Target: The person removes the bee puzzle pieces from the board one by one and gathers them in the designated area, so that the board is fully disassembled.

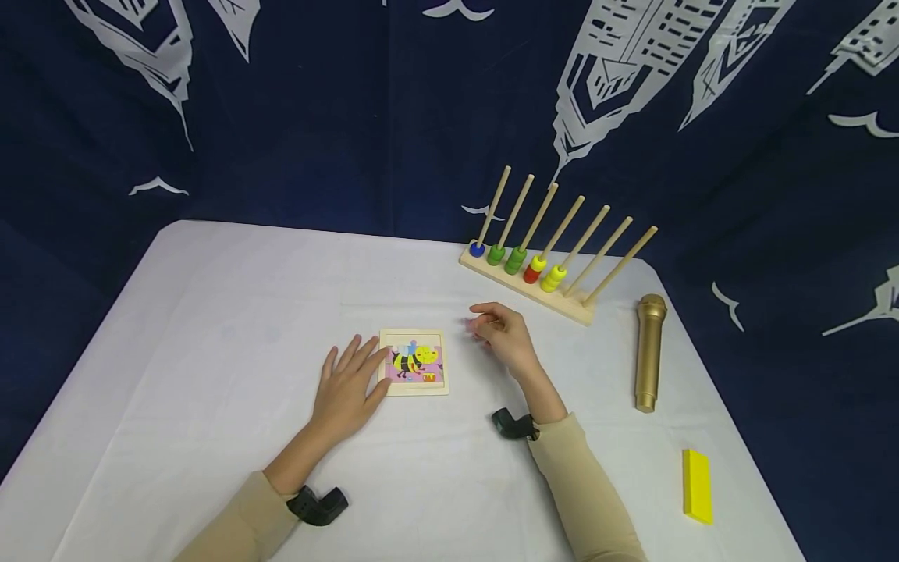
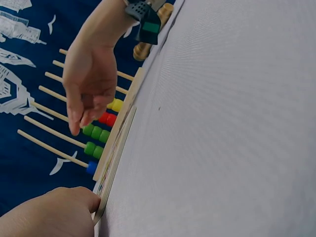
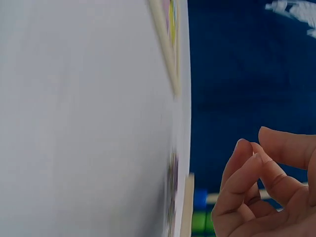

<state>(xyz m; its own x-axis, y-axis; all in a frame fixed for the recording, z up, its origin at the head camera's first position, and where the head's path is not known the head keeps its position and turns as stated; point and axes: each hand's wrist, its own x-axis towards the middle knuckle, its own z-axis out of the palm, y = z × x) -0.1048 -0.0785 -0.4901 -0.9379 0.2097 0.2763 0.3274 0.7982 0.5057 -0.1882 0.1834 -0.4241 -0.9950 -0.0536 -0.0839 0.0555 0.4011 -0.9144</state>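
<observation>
A square wooden puzzle tray with a bee picture lies flat on the table; pale wood shows along its far part. My left hand is spread at the tray's left side, with fingertips and thumb touching its edge. To the right of the tray, my right hand hovers over the cloth with bent fingers. Thumb and fingertips stand slightly apart in the right wrist view, with nothing visible between them. Blurred pinkish pieces lie on the table near that hand, mostly hidden by it in the head view.
Behind the right hand stands a wooden bead rack with upright pegs and coloured beads. A gold microphone-shaped object and a yellow block lie at the right. A dark blue printed curtain hangs behind the white-covered table.
</observation>
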